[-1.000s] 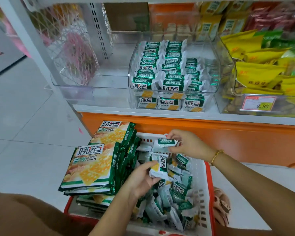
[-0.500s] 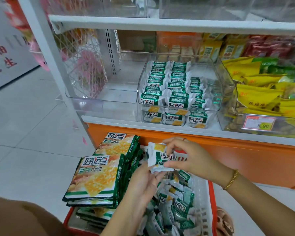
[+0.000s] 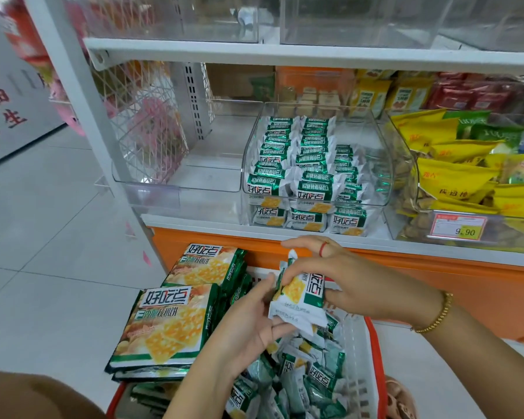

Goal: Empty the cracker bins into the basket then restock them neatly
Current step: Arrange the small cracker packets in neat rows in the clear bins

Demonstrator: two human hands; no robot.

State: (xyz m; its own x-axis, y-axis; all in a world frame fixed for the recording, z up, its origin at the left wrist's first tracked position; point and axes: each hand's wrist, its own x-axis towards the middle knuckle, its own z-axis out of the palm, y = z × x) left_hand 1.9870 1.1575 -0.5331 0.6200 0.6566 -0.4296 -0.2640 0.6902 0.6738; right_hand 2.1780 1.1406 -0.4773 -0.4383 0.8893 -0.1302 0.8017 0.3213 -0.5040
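Observation:
Both hands hold small green-and-white cracker packs (image 3: 300,297) together above the red-rimmed white basket (image 3: 371,358). My right hand (image 3: 348,276) grips the packs from the right and top, fingers curled over them. My left hand (image 3: 248,325) supports them from below and the left, thumb against the pack's edge. The basket holds several loose small packs (image 3: 303,379) and, on its left side, a stack of large green cracker bags (image 3: 167,322). On the shelf, the middle clear bin (image 3: 384,164) has neat rows of small packs (image 3: 297,164). The clear bin to its left (image 3: 176,186) holds nothing.
A bin of yellow snack bags (image 3: 466,176) with a 9.90 price tag (image 3: 457,226) stands at the right. An orange shelf base (image 3: 436,285) runs behind the basket. Clear bins sit on the upper shelf (image 3: 285,51). White tiled floor (image 3: 43,252) lies to the left.
Both hands rose from the basket and came together, bringing their separate small packs into one bundle. The camera tilted up, showing the upper shelf.

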